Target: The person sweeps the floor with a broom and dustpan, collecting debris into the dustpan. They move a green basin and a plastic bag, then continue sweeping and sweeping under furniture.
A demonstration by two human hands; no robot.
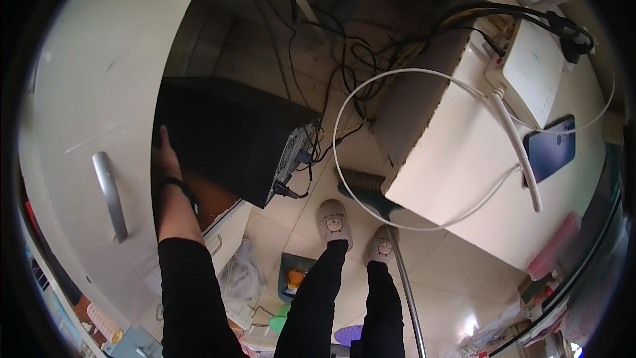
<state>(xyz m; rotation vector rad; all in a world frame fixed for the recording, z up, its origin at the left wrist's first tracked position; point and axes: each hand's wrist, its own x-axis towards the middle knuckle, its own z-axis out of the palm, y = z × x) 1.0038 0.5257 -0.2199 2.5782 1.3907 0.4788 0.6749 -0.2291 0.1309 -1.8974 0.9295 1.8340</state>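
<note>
My left hand (168,153) holds the end of a black computer tower (223,134) in the dark desk recess. Its thumb lies along the casing, while the other fingers are lost in shadow. A dark band circles the wrist. The tower sits at an angle on a brown wooden surface (211,196), its metal back panel (293,151) facing the floor space on the right. Black cables (290,190) are plugged into that panel. My right hand is out of view.
A white cabinet door (94,109) stands left. Tangled cables (365,64) lie behind the tower. On the right cabinet top (447,159) are a white router (529,69) and a smartphone (549,149). A broom (362,186) and a dustpan (285,276) are near my slippers (335,223).
</note>
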